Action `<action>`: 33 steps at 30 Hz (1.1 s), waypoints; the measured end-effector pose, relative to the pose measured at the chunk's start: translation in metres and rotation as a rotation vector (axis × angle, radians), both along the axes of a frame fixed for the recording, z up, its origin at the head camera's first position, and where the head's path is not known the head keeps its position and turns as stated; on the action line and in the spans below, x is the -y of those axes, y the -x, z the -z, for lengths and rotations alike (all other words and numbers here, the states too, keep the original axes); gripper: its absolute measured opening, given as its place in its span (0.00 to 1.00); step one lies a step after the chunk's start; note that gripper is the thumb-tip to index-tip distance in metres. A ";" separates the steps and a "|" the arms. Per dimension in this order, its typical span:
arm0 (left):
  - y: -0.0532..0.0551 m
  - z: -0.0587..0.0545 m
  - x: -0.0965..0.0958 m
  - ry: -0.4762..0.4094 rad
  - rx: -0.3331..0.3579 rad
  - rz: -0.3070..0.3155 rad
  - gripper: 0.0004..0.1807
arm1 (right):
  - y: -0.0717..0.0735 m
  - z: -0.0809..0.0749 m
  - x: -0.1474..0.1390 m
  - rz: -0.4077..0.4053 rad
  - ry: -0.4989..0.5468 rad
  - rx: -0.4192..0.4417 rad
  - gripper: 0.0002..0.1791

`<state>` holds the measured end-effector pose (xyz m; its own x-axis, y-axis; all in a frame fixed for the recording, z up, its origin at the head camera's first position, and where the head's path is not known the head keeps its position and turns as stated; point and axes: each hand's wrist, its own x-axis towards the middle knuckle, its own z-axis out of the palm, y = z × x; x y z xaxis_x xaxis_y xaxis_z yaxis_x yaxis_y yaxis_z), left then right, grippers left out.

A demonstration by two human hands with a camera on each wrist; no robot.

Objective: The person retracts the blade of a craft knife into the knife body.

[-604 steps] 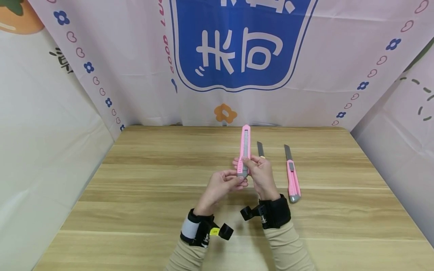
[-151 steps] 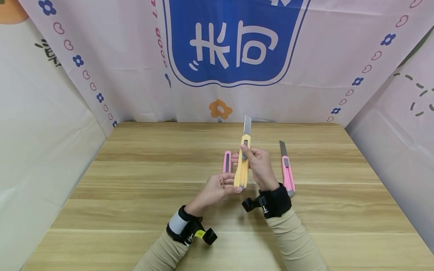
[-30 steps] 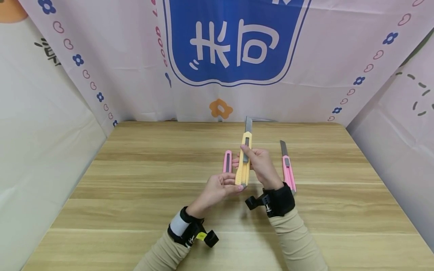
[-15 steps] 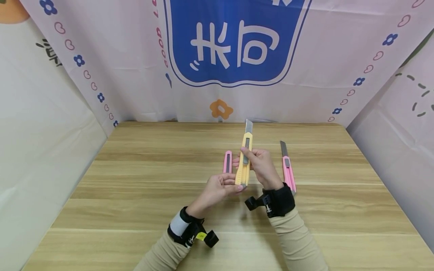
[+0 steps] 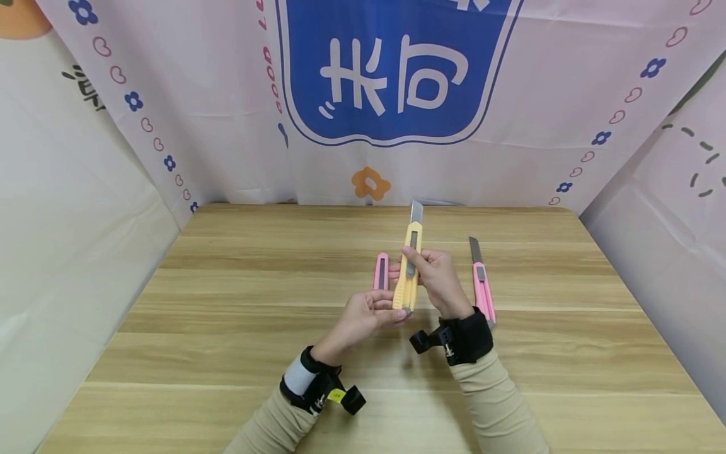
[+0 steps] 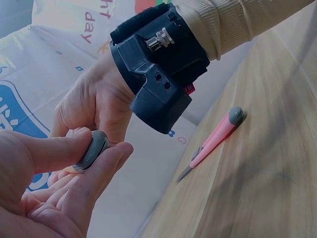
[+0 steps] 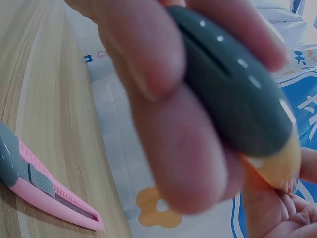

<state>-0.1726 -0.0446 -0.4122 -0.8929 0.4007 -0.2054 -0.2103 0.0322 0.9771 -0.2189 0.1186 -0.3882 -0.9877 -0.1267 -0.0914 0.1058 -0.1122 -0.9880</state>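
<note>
A yellow utility knife (image 5: 404, 291) is held up over the table, its blade out and pointing away. My left hand (image 5: 360, 316) pinches its grey end cap (image 6: 94, 150) between thumb and fingers. Higher up, my right hand (image 5: 441, 280) grips the body, thumb on the grey slider. A pink utility knife (image 5: 381, 260) lies just beyond my left hand, partly hidden by it; no blade sticks out at its visible end. Right of my right hand lies another pink utility knife (image 5: 482, 291) with its blade extended; the wristband hides part of its end.
The wooden table (image 5: 227, 284) has its far edge against a printed cloth backdrop (image 5: 510, 170). Light cloth walls stand at left and right. Each wrist wears a black strap with a small camera.
Twenty seconds ago both hands held a pink utility knife; now they hold the yellow one, and a pink knife lies at left. Over the last second the yellow knife's blade tip dipped slightly.
</note>
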 end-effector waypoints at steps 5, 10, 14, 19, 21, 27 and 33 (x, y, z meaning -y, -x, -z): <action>0.000 0.000 0.000 -0.012 0.016 0.001 0.19 | -0.001 -0.001 0.000 -0.014 -0.005 0.004 0.21; 0.001 0.001 0.000 -0.027 0.018 0.009 0.19 | -0.002 -0.001 0.000 -0.019 -0.002 0.019 0.22; 0.001 0.001 0.001 -0.049 0.019 0.012 0.21 | -0.002 -0.002 0.003 -0.032 0.020 0.028 0.24; 0.000 0.000 0.000 -0.084 0.016 -0.007 0.22 | -0.004 -0.004 0.007 -0.037 0.014 0.070 0.29; 0.000 0.000 0.000 -0.090 0.013 -0.021 0.22 | -0.004 -0.005 0.008 -0.036 0.004 0.087 0.30; 0.000 0.000 0.001 -0.083 0.010 -0.026 0.22 | -0.004 -0.003 0.009 -0.024 -0.005 0.080 0.30; 0.000 0.000 0.000 -0.075 0.014 -0.018 0.22 | -0.003 0.000 0.009 0.020 -0.022 0.045 0.26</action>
